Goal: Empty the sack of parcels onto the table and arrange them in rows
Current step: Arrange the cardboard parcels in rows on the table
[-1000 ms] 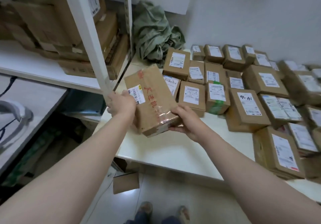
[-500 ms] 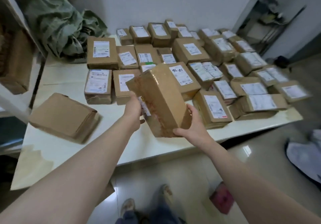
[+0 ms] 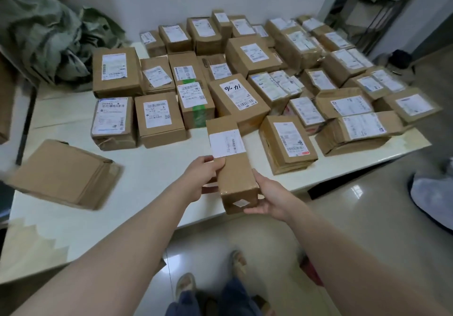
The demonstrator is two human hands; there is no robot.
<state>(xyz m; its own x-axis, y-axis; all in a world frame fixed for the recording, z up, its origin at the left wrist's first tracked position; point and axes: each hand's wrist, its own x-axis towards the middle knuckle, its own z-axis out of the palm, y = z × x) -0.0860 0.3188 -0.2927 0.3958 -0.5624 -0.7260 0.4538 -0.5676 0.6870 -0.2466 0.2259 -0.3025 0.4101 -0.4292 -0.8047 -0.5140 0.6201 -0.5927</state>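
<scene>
The left hand [image 3: 199, 180] and right hand [image 3: 268, 196] grip the cardboard parcel [image 3: 230, 168], label up, its long axis pointing to 12 o'clock.

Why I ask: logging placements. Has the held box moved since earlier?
Yes. The held box dropped toward the table, in front of the scribbled box.

Dim even light, soft focus, blurred bowed edges
</scene>
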